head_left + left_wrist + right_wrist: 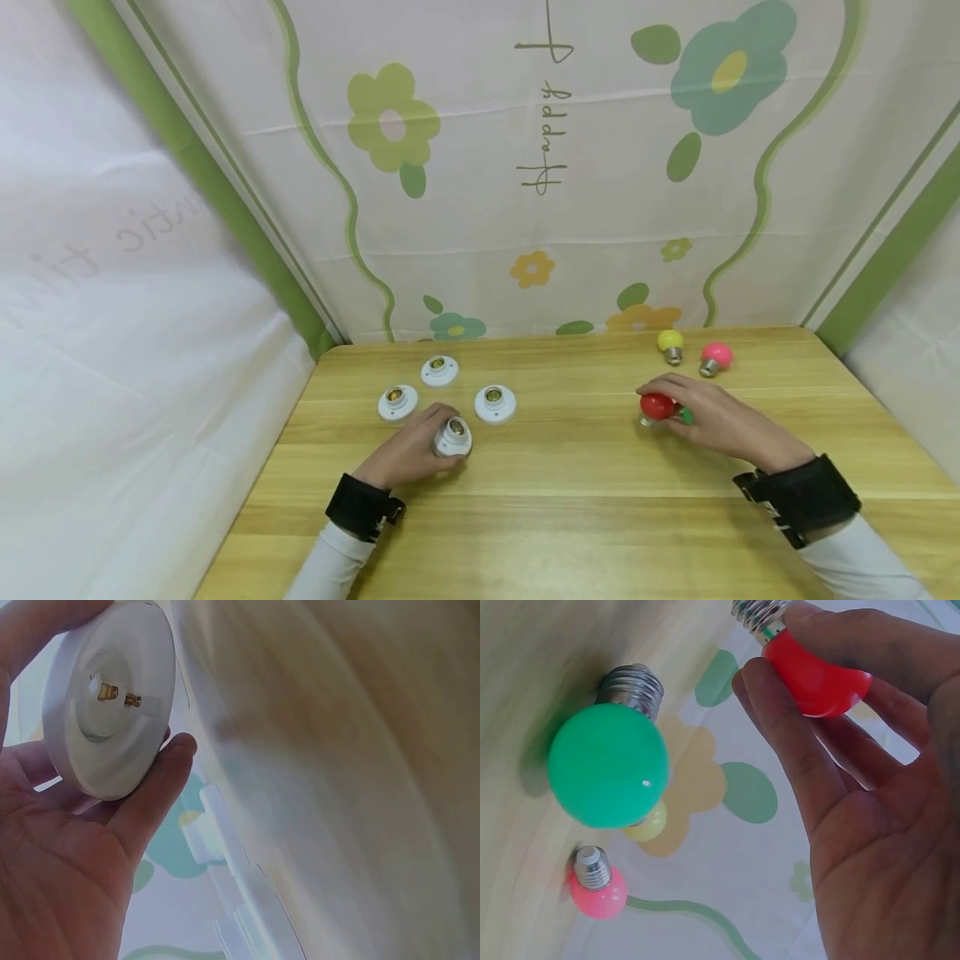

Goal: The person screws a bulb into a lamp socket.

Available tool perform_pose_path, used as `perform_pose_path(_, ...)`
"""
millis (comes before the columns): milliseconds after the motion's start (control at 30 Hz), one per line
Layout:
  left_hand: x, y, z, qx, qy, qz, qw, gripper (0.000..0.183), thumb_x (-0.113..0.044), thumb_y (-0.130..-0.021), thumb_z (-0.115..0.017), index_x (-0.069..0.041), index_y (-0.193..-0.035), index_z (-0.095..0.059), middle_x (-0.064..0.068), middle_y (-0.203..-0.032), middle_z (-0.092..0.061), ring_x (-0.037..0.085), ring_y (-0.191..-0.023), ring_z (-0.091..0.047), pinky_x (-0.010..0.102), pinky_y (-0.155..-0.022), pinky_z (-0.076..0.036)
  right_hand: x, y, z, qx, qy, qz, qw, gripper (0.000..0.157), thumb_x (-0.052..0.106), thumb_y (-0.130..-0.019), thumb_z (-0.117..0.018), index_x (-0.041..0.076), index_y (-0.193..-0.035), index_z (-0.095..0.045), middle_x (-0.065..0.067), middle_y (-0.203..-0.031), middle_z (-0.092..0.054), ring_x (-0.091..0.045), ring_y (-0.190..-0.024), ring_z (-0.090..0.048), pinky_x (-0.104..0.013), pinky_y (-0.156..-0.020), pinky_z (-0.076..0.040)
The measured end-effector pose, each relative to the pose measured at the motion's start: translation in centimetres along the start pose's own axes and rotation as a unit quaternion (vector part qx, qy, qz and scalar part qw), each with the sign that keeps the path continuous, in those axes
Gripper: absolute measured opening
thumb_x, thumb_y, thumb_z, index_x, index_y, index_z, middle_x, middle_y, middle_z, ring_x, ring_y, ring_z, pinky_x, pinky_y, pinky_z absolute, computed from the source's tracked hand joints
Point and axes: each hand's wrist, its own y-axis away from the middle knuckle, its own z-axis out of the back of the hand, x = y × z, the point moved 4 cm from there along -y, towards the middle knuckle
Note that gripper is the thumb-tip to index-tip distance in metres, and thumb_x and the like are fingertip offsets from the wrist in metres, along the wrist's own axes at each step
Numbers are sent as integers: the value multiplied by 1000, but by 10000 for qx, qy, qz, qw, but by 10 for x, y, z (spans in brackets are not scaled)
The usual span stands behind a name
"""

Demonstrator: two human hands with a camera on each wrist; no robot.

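Note:
My left hand (411, 447) grips a round white lamp holder (453, 437) by its rim, tilted above the table. Its underside with brass contacts faces the left wrist view. My right hand (720, 419) pinches a red light bulb (657, 406) between thumb and fingers, its metal screw base (760, 616) sticking out past the fingertips. A green bulb (609, 765) lies on the table beside the right hand; in the head view the hand mostly hides it. Three more white lamp holders, one at the back (438, 370), one left (397, 402) and one right (495, 404), stand near the left hand.
A yellow bulb (671, 346) and a pink bulb (717, 357) lie near the back right of the wooden table (525, 533). A white flowered cloth (480, 225) hangs behind the table's back edge, and more white cloth (150, 350) hangs at the left.

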Motion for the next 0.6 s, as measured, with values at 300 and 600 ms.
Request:
perform_pose_path(300, -1, -1, -1, 46, -3, 72, 10000, 66, -43, -80, -76, -8, -131, -53, 3, -131, -54, 13, -117, -50, 33, -97, -48, 1, -5, 2, 18, -58, 11, 10000, 49, 6, -75, -79, 11, -120, -61, -4, -117, -64, -20, -103, -61, -39, -79, -56)
perform_pose_path(600, -3, -3, 0, -6, 83, 118, 9999, 66, -44, -79, -76, -10, -130, -53, 1, -128, -55, 11, -114, -51, 32, -96, -48, 3, -8, 3, -10, -16, 72, 10000, 49, 6, -75, -79, 8, -120, -62, -4, -115, -65, -19, -101, -61, -37, -77, -56)
